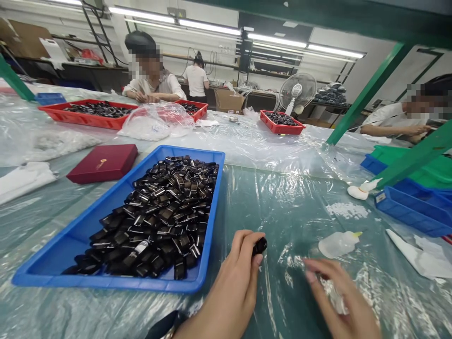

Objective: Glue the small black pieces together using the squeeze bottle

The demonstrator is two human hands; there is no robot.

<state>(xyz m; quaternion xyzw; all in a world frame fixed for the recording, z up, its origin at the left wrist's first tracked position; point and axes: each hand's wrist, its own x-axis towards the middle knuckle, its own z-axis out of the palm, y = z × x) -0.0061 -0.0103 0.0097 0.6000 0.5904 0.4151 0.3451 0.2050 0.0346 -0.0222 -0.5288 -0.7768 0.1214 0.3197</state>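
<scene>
We see a small black part point(260, 245), glossy and rounded, pinched between the thumb and fingertips of the left hand point(231, 287), which curls around it just right of the blue tray point(52, 256), above the plastic-covered table point(289, 197). Only the part's end shows past the fingers; its full shape is hidden from us. The right hand point(339, 301) lies low over the plastic sheet with fingers loosely spread and empty, near some crumpled clear film that we cannot make out well. Both forearms are cut off by the bottom edge, and a dark band at the left wrist is only partly visible.

The blue tray holds a heap of small black glossy pieces point(162, 216), piled toward its far end, the near left corner bare. A dark red box point(103, 163), lid shut, sits beside it. A white squeeze bottle point(337, 243) with a yellow tip lies on its side right of the hands. Stacked blue bins point(413, 209) stand at the right edge, contents unseen. Across the table, red trays point(88, 114) carry similar black pieces; two seated people work there, hands down at the table, and a white fan point(297, 92) stands behind.
</scene>
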